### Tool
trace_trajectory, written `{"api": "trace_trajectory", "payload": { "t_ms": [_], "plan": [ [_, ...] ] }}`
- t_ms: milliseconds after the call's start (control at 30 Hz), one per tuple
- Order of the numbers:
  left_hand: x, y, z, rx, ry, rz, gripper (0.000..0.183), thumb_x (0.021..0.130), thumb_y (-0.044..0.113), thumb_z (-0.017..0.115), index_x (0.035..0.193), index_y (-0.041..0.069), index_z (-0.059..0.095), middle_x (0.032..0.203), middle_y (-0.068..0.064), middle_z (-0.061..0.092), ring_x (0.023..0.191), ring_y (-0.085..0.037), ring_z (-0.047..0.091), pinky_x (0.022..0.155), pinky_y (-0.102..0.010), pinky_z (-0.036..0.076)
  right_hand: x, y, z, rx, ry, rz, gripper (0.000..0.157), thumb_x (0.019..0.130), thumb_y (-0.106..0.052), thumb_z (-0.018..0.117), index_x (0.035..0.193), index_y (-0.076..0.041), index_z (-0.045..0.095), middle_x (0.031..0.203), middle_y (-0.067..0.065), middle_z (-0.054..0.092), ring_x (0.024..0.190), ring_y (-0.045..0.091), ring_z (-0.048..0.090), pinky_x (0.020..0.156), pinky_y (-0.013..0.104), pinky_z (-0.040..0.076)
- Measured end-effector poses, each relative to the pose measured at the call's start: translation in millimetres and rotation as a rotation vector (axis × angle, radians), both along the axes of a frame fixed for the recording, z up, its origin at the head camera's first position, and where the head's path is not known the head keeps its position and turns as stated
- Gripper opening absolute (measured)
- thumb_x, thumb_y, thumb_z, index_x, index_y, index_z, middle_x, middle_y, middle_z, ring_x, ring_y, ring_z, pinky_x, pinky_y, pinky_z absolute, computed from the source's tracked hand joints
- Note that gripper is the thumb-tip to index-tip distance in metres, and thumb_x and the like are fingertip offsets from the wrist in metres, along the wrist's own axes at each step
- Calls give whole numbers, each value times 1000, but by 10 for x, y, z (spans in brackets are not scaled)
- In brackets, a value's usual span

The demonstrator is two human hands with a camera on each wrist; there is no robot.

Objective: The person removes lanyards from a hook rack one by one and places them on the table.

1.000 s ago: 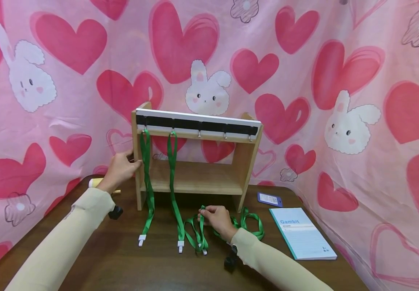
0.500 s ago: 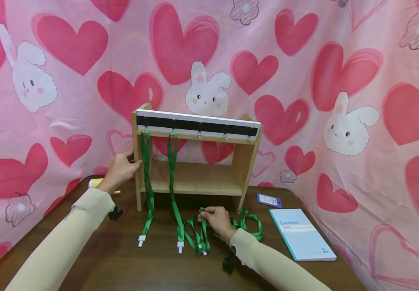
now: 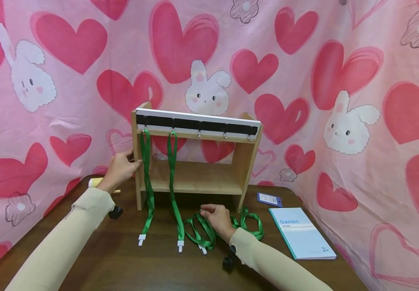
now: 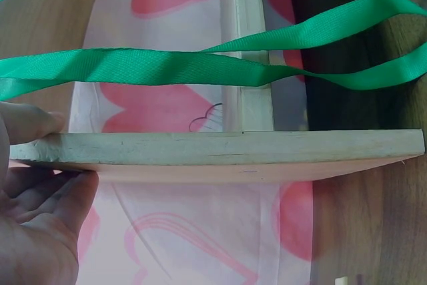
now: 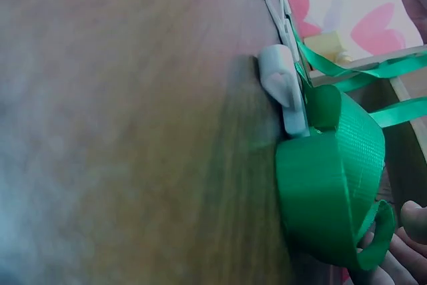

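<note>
In the head view my left hand (image 3: 122,167) grips the left side panel of a small wooden shelf (image 3: 191,178); the left wrist view shows the thumb and fingers on opposite faces of that panel (image 4: 233,148). My right hand (image 3: 217,218) is above the table before the shelf, over a loosely coiled green lanyard (image 3: 211,234) with a white clip. In the right wrist view the lanyard (image 5: 313,191) lies beside the fingers, and thumb and fingers stand apart. Two green lanyards, one left (image 3: 146,161) and one further right (image 3: 172,161), hang from hooks on the shelf's rail (image 3: 194,123).
More green lanyard (image 3: 258,234) lies coiled right of my right hand. A blue card holder (image 3: 269,199) and a Gambit notebook (image 3: 302,234) lie at the table's right. A yellow-and-white object (image 3: 95,182) is behind my left wrist. A heart-patterned cloth (image 3: 209,40) surrounds the table.
The right hand's fingers have let go of the lanyard strap, which has dropped into a looser coil on the table. My left hand keeps its hold on the shelf panel.
</note>
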State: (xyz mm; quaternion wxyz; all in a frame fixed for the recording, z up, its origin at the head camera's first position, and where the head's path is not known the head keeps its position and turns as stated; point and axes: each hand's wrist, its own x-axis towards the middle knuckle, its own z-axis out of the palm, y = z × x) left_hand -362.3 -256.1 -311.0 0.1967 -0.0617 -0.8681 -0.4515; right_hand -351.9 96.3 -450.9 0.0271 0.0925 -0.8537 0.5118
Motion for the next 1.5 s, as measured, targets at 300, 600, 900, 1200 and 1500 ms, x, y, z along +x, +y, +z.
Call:
{"api": "trace_trajectory", "payload": {
  "t_ms": [300, 600, 900, 1200, 1500],
  "plan": [
    [13, 6, 6, -3, 0, -10, 59, 101, 18, 61, 152, -2, 41, 138, -32, 59, 115, -45, 67, 88, -54, 60, 30, -4, 118, -105, 29, 11, 27, 93, -14, 72, 120, -11, 75, 116, 10, 77, 104, 18, 75, 87, 30, 63],
    [1, -5, -12, 3, 8, -17, 60, 100, 18, 61, 153, -1, 39, 139, -31, 59, 116, -45, 67, 88, -54, 60, 112, -14, 557, -211, 134, 13, 28, 89, -17, 78, 115, -9, 76, 111, 10, 79, 98, 18, 76, 83, 25, 62],
    [-10, -13, -17, -4, 7, -16, 60, 101, 19, 61, 153, -1, 41, 139, -31, 59, 115, -45, 67, 89, -54, 60, 122, -44, 1265, -470, 208, 113, 29, 89, 0, 73, 118, 2, 72, 119, 29, 71, 96, 18, 77, 85, 24, 63],
    [-9, -13, -2, -17, -10, -1, 60, 100, 20, 61, 153, -1, 41, 139, -30, 59, 114, -44, 68, 89, -53, 60, 70, -162, 1943, -446, 322, 166, 31, 92, -9, 73, 122, -3, 72, 120, 18, 74, 108, 26, 75, 92, 29, 61],
    [6, -19, 36, -6, -29, -14, 64, 100, 18, 62, 155, -1, 36, 144, -30, 55, 119, -44, 65, 90, -52, 59, -9, -460, 2263, -396, 348, 232, 37, 93, -18, 73, 128, -6, 69, 124, 11, 74, 112, 22, 73, 98, 27, 58]
  ]
}}
